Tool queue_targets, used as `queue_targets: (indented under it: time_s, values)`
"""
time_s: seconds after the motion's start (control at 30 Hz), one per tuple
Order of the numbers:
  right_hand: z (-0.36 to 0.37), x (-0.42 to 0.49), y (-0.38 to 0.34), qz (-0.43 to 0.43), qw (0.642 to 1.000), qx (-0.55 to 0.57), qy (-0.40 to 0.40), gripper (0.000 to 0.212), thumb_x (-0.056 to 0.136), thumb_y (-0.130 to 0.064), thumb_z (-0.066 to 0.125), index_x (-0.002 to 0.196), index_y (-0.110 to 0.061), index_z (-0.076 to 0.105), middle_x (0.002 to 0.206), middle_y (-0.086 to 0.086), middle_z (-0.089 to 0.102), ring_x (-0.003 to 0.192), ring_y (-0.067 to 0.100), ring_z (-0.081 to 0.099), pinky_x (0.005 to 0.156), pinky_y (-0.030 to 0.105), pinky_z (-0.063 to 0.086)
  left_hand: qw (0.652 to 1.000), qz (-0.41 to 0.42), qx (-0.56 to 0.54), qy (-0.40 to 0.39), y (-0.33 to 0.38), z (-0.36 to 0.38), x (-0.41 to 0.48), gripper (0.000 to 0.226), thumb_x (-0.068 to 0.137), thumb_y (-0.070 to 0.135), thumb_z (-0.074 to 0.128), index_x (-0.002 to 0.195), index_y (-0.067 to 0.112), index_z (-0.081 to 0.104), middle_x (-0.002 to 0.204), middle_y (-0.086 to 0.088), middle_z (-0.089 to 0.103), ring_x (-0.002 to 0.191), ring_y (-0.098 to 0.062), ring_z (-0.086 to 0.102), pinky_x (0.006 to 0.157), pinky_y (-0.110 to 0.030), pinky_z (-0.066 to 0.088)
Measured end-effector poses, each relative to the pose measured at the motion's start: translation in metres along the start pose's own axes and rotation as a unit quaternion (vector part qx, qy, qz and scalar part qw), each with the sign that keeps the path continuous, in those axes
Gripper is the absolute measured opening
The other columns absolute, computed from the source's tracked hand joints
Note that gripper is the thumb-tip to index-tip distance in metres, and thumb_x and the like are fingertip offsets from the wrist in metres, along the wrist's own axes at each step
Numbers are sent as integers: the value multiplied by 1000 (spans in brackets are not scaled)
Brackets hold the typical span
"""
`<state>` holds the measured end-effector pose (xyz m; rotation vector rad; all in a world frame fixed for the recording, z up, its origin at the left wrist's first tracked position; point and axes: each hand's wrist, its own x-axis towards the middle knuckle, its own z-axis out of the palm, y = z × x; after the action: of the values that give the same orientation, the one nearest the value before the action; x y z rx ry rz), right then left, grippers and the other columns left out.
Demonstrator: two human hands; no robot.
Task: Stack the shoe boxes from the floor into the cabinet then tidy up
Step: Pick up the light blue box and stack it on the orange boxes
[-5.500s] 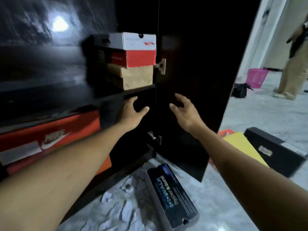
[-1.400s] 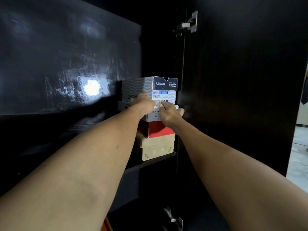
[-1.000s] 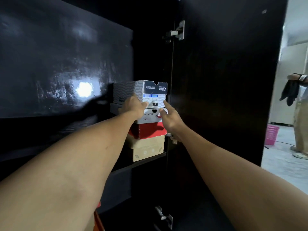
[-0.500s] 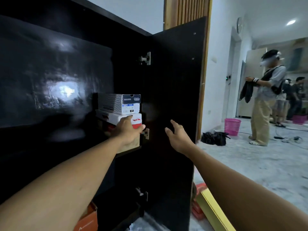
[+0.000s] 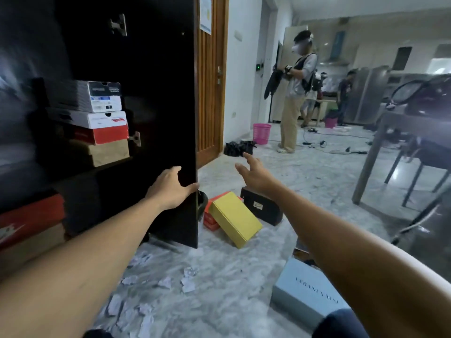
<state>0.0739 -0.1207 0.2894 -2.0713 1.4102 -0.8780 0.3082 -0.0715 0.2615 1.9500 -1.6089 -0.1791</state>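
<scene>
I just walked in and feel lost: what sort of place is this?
Probably a lived-in flat or shared house. A dark cabinet holds stacked shoe boxes, a wooden door stands beside it, and a kitchen with a fridge opens at the back.

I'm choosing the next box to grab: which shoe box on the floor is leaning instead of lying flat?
The yellow box: it rests tilted against the orange box, while the black box and light blue box sit flat.

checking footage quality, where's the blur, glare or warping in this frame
Head view: the glossy black cabinet panel shows smeared glare; the grey table and dark objects at the right edge are blurred; wide-angle warping stretches both forearms; the yellow cardboard box looks sharp.
</scene>
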Motion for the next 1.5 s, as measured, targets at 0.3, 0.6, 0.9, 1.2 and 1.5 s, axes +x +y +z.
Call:
queue_targets:
  time_s: [0.3, 0.6, 0.9, 1.2, 1.5]
  values:
    - [-68, -89, 82, 118, 985, -84, 89, 63, 104, -44, 43, 157, -17, 25, 161, 13, 27, 146, 32, 32, 119, 46, 28, 986, 94, -64, -125, 65, 127, -52, 86, 87, 57, 65, 153, 16, 30, 156, -7, 37, 140, -28, 40, 107, -41, 40]
    - [-101, -155, 167, 210, 962, -113, 137, 64, 103, -44, 45, 156, -13, 27, 159, 16, 31, 145, 30, 34, 119, 47, 30, 954, 169, -57, -241, 116, 194, -68, 95, 86, 56, 67, 157, 18, 19, 161, -6, 28, 144, -27, 35, 112, -44, 38]
    - [-56, -191, 310, 303, 945, -48, 114, 68, 101, -45, 49, 154, -7, 30, 157, 16, 36, 141, 31, 40, 116, 43, 34, 933, 190, 39, -304, 131, 301, -62, 100, 81, 61, 67, 157, 17, 20, 162, -4, 28, 145, -28, 34, 111, -47, 39]
    - [21, -213, 479, 418, 902, 68, 82, 102, 55, -68, 76, 140, -23, 42, 134, 5, 52, 125, 25, 52, 104, 48, 48, 916, 82, 0, -393, 73, 453, -47, 124, 66, 59, 84, 159, 18, 13, 163, -5, 25, 146, -26, 30, 113, -44, 36]
    - [63, -228, 536, 351, 923, 112, 107, 114, 35, -57, 98, 131, -34, 41, 128, -13, 54, 121, 7, 53, 98, 37, 52, 898, 8, -91, -430, 39, 540, -37, 154, 42, 55, 96, 160, 15, 6, 163, -5, 22, 148, -25, 26, 117, -41, 32]
